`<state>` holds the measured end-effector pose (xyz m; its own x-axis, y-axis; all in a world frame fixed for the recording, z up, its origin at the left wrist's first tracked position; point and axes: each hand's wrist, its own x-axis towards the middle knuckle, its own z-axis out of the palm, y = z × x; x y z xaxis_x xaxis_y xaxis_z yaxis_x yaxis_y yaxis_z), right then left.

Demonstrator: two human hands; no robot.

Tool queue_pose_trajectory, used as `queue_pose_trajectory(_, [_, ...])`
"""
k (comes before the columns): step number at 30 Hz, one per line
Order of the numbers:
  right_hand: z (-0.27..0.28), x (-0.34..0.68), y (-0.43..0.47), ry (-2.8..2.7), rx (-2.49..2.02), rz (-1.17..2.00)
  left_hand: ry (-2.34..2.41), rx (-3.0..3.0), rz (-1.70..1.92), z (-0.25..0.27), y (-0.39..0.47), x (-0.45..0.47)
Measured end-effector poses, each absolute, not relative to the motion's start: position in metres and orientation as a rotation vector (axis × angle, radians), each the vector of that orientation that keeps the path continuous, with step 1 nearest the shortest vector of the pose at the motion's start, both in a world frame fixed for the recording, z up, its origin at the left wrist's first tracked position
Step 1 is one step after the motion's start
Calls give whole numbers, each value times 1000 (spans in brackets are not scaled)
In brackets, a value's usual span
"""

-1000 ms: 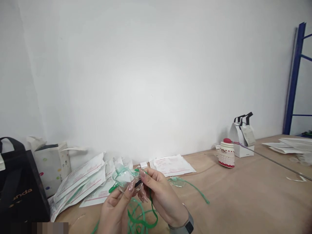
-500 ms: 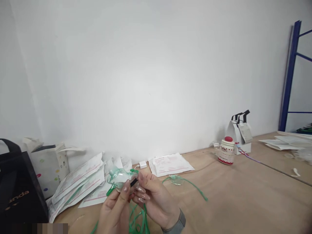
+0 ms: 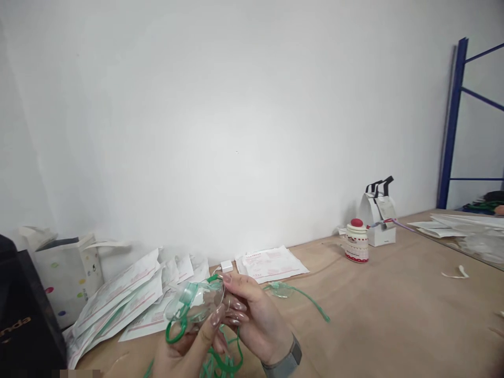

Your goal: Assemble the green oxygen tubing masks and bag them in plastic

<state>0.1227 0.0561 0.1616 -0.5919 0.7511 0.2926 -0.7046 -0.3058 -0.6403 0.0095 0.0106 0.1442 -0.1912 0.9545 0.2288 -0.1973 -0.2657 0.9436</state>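
Note:
A clear, green-tinted oxygen mask (image 3: 202,300) is held in front of me over the table. My left hand (image 3: 189,344) grips its lower edge from below, thumb on top. My right hand (image 3: 252,312) pinches the mask's right edge, where a thin pale loop shows by the fingertips. A green ring of tubing or strap (image 3: 176,332) hangs from the left end of the mask. Coiled green tubing (image 3: 222,366) lies beneath my hands, partly hidden by them. Another clear piece with a green tube (image 3: 282,290) rests on the table to the right.
White printed packets (image 3: 118,289) are piled on the left beside a dotted paper bag (image 3: 65,278) and a black bag (image 3: 29,315). More packets (image 3: 271,264) lie near the wall. A cream jar with red top (image 3: 357,244) and a white box (image 3: 378,226) stand farther right.
The mask has turned, and the dark strip between my fingers no longer shows. The green ring now hangs lower, in front of my left hand. My view has shifted slightly right.

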Motion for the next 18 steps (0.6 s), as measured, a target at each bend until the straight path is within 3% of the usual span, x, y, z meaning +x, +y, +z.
queue_pose_trajectory(9, [162,120,53,-868,-179,1889,1124,961,2101,142,5,37])
queue_pose_trajectory(18, [169,134,47,-1150,-115,1938,893,812,1780,148,7,18])
